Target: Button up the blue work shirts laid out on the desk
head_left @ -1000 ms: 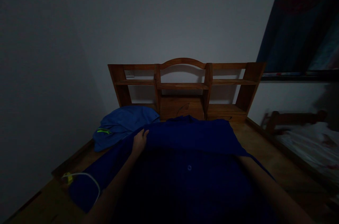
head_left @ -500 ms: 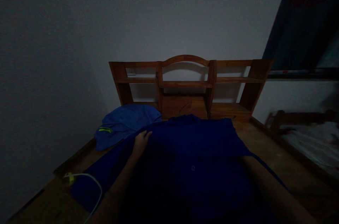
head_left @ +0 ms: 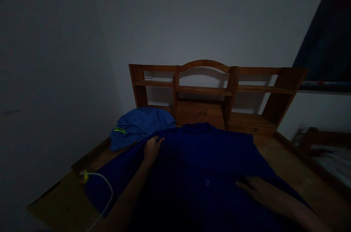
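Observation:
A dark blue shirt lies spread out, its collar toward the wooden shelf unit and one sleeve reaching out to the left. A small pale ring, like a button, shows near its middle. My left hand is at the shirt's left shoulder, fingers bent on the cloth and thumb apart; the fingertips are partly hidden. On the right, my right hand is over the shirt's front with thumb and fingers apart, holding nothing. Dim light hides whether it touches the cloth.
A lighter blue cloth item with a yellow-green strip is bunched behind the left shoulder. The wooden shelf unit stands against the wall. A white cable with a yellow piece crosses the left sleeve. A wooden frame is at right.
My right hand, hidden by the cloth before, now shows on top of the shirt with its fingers apart. My left hand remains at the shoulder. The view has turned slightly left.

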`<state>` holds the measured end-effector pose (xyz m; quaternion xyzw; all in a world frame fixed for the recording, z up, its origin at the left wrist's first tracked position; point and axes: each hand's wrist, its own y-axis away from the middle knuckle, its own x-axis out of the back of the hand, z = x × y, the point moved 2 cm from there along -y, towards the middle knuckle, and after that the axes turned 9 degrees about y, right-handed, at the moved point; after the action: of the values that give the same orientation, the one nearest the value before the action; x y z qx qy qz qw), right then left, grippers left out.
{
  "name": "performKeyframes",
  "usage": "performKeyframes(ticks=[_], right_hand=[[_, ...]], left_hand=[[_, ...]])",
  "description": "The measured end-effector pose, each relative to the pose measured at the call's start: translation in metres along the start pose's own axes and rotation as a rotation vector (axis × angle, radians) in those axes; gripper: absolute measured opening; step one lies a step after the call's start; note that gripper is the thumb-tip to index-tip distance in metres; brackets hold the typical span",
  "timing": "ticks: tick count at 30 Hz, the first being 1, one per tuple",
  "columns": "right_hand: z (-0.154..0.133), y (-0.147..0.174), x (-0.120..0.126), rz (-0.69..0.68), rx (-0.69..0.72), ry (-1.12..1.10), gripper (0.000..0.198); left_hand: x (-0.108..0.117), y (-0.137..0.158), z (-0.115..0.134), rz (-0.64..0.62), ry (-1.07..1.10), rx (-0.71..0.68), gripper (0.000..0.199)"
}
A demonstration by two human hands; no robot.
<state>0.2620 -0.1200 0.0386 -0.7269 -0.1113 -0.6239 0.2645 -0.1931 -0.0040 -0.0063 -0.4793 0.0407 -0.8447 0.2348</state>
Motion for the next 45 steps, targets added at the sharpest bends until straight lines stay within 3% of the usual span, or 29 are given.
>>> performKeyframes(ticks=[3, 5, 7, 9, 11, 14, 17, 20, 22, 27, 34, 37, 40, 45], right_hand=[[-0.015, 0.004, 0.012, -0.155, -0.072, -0.214, 0.037], [-0.037, -0.008, 0.020, -0.159, -0.173, -0.435, 0.039], [-0.065, -0.033, 0.026, -0.030, -0.191, -0.536, 0.041], [-0.095, -0.064, 0.022, 0.099, -0.103, -0.479, 0.044], [-0.125, -0.097, 0.010, 0.129, 0.028, -0.434, 0.047], [-0.161, -0.144, -0.016, 0.068, 0.214, -0.388, 0.055], [-0.189, -0.184, -0.045, -0.017, 0.307, -0.317, 0.061], [-0.208, -0.209, -0.074, -0.079, 0.316, -0.235, 0.072], [-0.215, -0.217, -0.092, -0.065, 0.279, -0.178, 0.078], [-0.217, -0.218, -0.115, -0.003, 0.283, -0.117, 0.081], [-0.215, -0.218, -0.114, 0.005, 0.284, -0.115, 0.087], [-0.216, -0.218, -0.115, -0.003, 0.278, -0.113, 0.083], [-0.216, -0.218, -0.115, 0.002, 0.275, -0.113, 0.082], [-0.216, -0.217, -0.114, 0.014, 0.276, -0.112, 0.079]], left_hand=[[0.002, 0.005, 0.008, -0.012, -0.019, 0.007, 0.042], [0.005, 0.014, 0.020, 0.017, -0.056, -0.004, 0.042], [0.012, 0.026, 0.034, 0.073, -0.091, -0.028, 0.040], [0.024, 0.040, 0.043, 0.164, -0.097, -0.100, 0.040], [0.041, 0.058, 0.043, 0.277, -0.066, -0.193, 0.041], [0.068, 0.088, 0.016, 0.414, 0.021, -0.245, 0.038], [0.089, 0.122, -0.036, 0.517, 0.034, -0.112, 0.042], [0.099, 0.151, -0.087, 0.413, -0.072, 0.057, 0.041], [0.103, 0.166, -0.112, 0.319, -0.157, 0.094, 0.038], [0.105, 0.189, -0.149, 0.180, -0.198, 0.147, 0.031], [0.075, 0.197, -0.178, 0.030, -0.168, 0.220, 0.038], [0.065, 0.198, -0.185, -0.001, -0.131, 0.235, 0.049], [0.062, 0.201, -0.190, -0.111, -0.028, 0.211, 0.057], [0.067, 0.197, -0.192, -0.086, 0.088, 0.200, 0.031]])
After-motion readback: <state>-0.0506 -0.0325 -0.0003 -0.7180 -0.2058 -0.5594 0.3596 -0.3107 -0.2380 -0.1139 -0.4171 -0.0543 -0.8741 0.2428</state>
